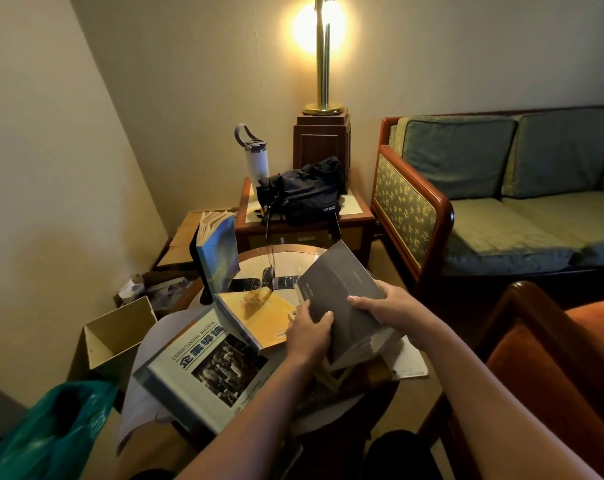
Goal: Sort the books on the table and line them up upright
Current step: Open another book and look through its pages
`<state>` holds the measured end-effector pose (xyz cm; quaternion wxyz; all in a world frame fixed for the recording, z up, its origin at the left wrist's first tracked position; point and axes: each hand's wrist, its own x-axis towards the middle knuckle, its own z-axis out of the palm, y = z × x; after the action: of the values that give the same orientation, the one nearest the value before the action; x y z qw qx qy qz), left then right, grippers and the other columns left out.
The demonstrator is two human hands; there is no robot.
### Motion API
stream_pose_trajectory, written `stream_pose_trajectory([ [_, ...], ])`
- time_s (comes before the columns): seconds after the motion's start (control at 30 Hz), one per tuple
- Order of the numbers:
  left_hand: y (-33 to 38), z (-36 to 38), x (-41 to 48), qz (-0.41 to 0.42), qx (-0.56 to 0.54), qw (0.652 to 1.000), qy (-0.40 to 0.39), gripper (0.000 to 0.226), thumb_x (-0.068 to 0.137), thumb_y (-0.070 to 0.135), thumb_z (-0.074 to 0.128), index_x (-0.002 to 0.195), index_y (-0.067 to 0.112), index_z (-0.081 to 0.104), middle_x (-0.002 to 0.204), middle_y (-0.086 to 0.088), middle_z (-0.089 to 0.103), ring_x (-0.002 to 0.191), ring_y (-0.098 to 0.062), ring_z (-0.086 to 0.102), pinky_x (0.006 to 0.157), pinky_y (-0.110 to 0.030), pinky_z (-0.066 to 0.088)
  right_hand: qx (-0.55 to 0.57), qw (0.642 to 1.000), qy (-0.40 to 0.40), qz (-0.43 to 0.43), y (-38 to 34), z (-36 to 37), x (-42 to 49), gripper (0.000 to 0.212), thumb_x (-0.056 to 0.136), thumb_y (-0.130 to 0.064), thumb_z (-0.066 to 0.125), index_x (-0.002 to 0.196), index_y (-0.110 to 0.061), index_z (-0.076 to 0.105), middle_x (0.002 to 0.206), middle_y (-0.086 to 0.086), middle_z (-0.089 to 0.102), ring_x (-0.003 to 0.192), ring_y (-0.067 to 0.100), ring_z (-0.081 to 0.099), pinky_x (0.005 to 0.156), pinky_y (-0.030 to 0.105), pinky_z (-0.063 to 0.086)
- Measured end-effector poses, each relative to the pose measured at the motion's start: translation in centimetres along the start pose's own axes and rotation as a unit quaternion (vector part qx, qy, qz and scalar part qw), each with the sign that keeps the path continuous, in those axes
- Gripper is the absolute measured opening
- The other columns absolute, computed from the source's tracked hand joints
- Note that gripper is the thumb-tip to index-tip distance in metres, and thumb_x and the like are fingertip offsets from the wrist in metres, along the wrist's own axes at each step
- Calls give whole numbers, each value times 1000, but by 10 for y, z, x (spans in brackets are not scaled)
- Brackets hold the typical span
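1. One sofa (501, 216) with blue-grey cushions stands at the right, along the far wall.
2. An orange chair (553, 362) is at the near right.
3. The round table (293, 261) is in the middle, and books and papers cover its near part.
4. A lit brass lamp (323, 64) stands on a wooden block in the corner.
5. An open box (117, 334) is on the floor, left of the table.
6. A dark bag (304, 192) lies on the side table (361, 216) behind the round table.
7. The white book (207, 368) lies flat at the table's near left.
8. The grey book (342, 289) is held tilted above the pile at the table's near right.
9. The yellow book (259, 317) lies partly on the white book, just left of the grey one.
10. The blue book (217, 258) stands upright at the table's far left and leans a little.
11. A white bottle (257, 161) stands beside the bag.
12. The left hand (307, 330) grips the grey book at its left edge, fingers curled on the cover.
13. The right hand (387, 304) grips its right edge, thumb on the cover.
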<state>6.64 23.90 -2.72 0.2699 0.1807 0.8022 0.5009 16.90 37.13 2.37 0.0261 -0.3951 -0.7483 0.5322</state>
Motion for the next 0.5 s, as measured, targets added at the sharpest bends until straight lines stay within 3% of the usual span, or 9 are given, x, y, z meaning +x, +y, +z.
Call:
stream_pose_trajectory([
  [0.1,2,-3,-5,-31,-114,993,-19,64,97,26,62,153,20,32,152,-8,41,135,-28,45,108,-48,46,30,1000,-1,-6,0,4,-5,72,89,-44,72,150,-28,36,109,-4,57,98,16,61,74,30,53],
  [0.23,0,-7,-14,-54,-222,973,-20,66,95,15,65,153,19,33,148,-10,45,128,-29,49,103,-46,50,53,998,18,-33,2,12,-15,74,91,-39,70,153,-28,31,103,-10,52,92,10,56,63,22,46],
  [0.37,0,-13,-20,-44,-236,971,-13,71,91,13,68,152,21,33,144,-9,47,122,-29,52,99,-45,51,75,995,31,-50,6,23,-20,73,91,-38,70,152,-23,33,112,-4,53,95,10,56,66,22,49],
  [0.5,-2,-28,-23,-14,-199,980,-10,78,87,18,73,153,25,33,149,-9,45,129,-30,49,107,-50,46,102,992,34,-60,3,36,-25,75,90,-42,70,152,-24,33,120,0,53,101,13,57,72,25,53],
])
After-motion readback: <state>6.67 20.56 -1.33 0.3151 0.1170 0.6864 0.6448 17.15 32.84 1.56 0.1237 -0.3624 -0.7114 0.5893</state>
